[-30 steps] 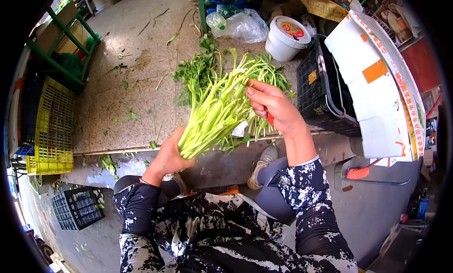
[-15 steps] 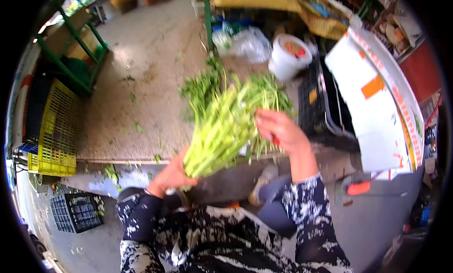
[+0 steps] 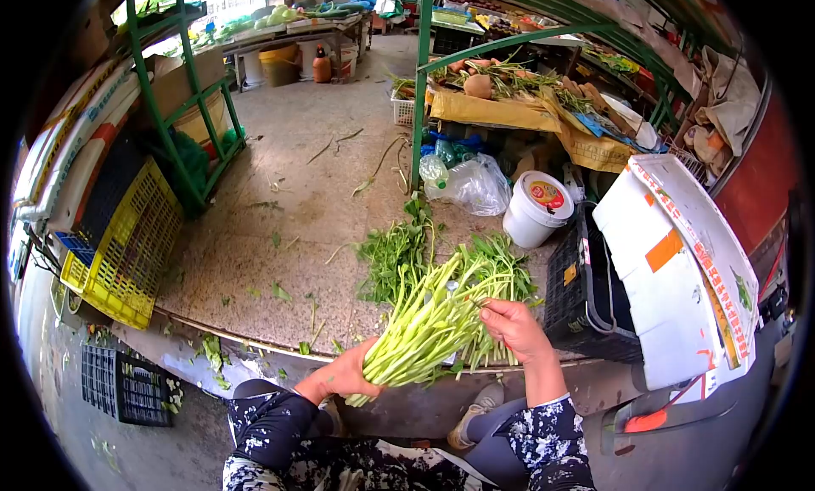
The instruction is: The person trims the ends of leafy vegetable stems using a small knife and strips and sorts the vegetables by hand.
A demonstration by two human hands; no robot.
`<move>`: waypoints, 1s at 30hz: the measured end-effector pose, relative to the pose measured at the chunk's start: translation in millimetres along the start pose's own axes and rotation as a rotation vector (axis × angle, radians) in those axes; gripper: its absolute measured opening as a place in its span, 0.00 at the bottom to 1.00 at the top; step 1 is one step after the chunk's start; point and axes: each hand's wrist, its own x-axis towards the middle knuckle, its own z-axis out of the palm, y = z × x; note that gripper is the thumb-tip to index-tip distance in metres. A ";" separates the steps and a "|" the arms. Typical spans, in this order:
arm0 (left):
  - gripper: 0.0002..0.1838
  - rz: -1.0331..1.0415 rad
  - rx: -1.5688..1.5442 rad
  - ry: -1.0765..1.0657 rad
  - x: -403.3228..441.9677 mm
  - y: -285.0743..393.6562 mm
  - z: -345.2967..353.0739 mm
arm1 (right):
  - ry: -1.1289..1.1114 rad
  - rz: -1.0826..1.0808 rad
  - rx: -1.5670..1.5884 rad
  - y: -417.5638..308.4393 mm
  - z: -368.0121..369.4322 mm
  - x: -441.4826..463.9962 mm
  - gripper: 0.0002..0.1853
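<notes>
So I'm holding a fat bunch of pale green stalks (image 3: 424,321) over the front edge of a speckled stone ledge (image 3: 246,236). My left hand (image 3: 344,374) is clamping around the lower ends, and my right hand (image 3: 514,328) is pinching at a thin stem on the bunch's right side. I'm guessing it's fairly light, floppy toward the top, crisp enough to snap if bent hard, maybe slick if damp. Low down, where the stalks are packing tight, is looking like the safest place to grip; squeezing the thin tips would probably be bruising them. Texture-wise, the stalks are running long and smooth, while the darker leafy greens (image 3: 392,258) just behind are looking soft and ruffled. Can't tell where the bunch's own leaves are ending and that heap is starting. Off right, a round white plastic bucket (image 3: 528,224) is sitting near a black plastic crate (image 3: 586,323), with a blocky white foam-looking box (image 3: 641,287) leaning beside it
</notes>
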 end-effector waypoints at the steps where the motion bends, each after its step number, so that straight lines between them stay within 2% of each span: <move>1: 0.40 0.000 -0.026 -0.011 -0.2 3.6 0.0 | 0.038 -0.040 -0.113 1.1 -1.0 0.2 0.09; 3: 0.40 0.000 0.002 -0.021 -1.7 14.9 -1.2 | 0.074 -0.080 -0.225 0.1 2.9 0.1 0.10; 5: 0.40 -0.003 0.028 -0.034 -2.7 18.7 -2.8 | 0.188 -0.272 -0.560 -7.5 12.1 -3.3 0.12; 6: 0.41 -0.018 -0.013 -0.058 -3.0 18.9 -3.1 | 0.188 -0.269 -0.560 -12.9 15.3 -6.2 0.12; 8: 0.41 -0.039 -0.058 -0.086 -4.2 18.5 -4.5 | 0.356 -0.354 -0.930 -21.6 20.1 -10.7 0.15; 9: 0.41 -0.050 -0.049 -0.118 -5.7 17.5 -6.3 | 0.357 -0.347 -0.928 -23.4 16.1 -11.4 0.15; 11: 0.42 -0.059 -0.044 -0.155 -6.8 11.2 -7.5 | 0.487 -0.488 -0.953 -29.4 -1.5 -14.3 0.16; 12: 0.42 -0.015 -0.029 -0.098 -6.8 7.2 -7.4 | 0.492 -0.634 -0.914 -28.6 -3.7 -11.1 0.16; 13: 0.42 0.025 -0.017 -0.046 -8.5 3.5 -6.6 | 0.504 -0.613 -0.863 -28.5 -5.7 -13.1 0.17; 14: 0.44 -0.071 0.048 -0.025 -10.1 -0.6 -10.3 | 0.516 -0.592 -0.812 -27.9 -8.4 -15.0 0.17; 15: 0.44 -0.133 -0.109 -0.011 -10.8 7.9 -9.9 | 0.515 -0.408 -0.737 -34.1 -5.1 -23.2 0.18; 18: 0.41 -0.107 -0.084 0.035 -14.4 2.8 -11.6 | 0.363 -0.329 -0.129 -21.5 -15.5 -15.8 0.21; 21: 0.39 -0.069 -0.097 0.031 -11.2 6.2 -12.6 | 0.222 -0.189 0.136 -8.3 -16.7 -9.2 0.22; 27: 0.39 -0.077 -0.074 0.012 -6.7 10.5 -6.7 | 0.082 -0.094 0.154 -2.5 -6.0 6.9 0.22; 30: 0.40 -0.079 -0.052 -0.008 -6.9 11.6 -6.1 | 0.081 -0.067 0.142 -5.7 -5.1 7.6 0.19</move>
